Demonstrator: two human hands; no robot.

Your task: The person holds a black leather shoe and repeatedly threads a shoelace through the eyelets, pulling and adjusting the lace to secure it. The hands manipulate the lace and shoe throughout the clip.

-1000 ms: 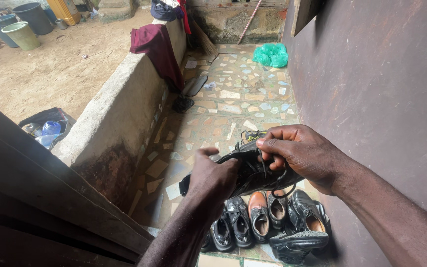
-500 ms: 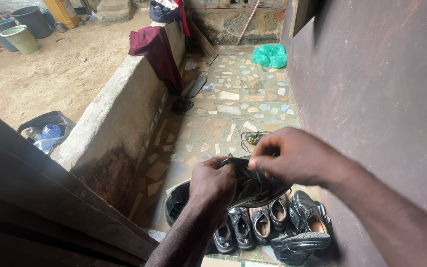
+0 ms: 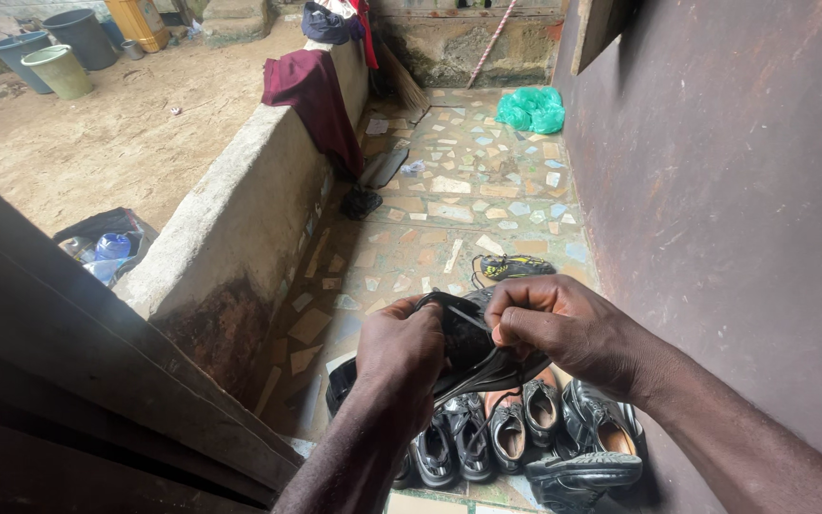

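Note:
I hold a black lace-up shoe in front of me, above the floor. My left hand grips its near side from the left. My right hand pinches the shoe's lace at the top, fingers closed on it. Below my hands a row of several black and brown shoes stands on the mosaic floor against the dark wall. Another dark shoe with light markings lies just beyond my right hand.
A low concrete wall runs along the left, with a maroon cloth draped over it. A green plastic bag lies at the far end. Buckets stand in the sandy yard. A dark bag with bottles sits outside the wall.
My hands and the shoe dropped slightly, then settled. My right hand shifted from gripping the shoe's top to pinching its lace. The view tilted a little.

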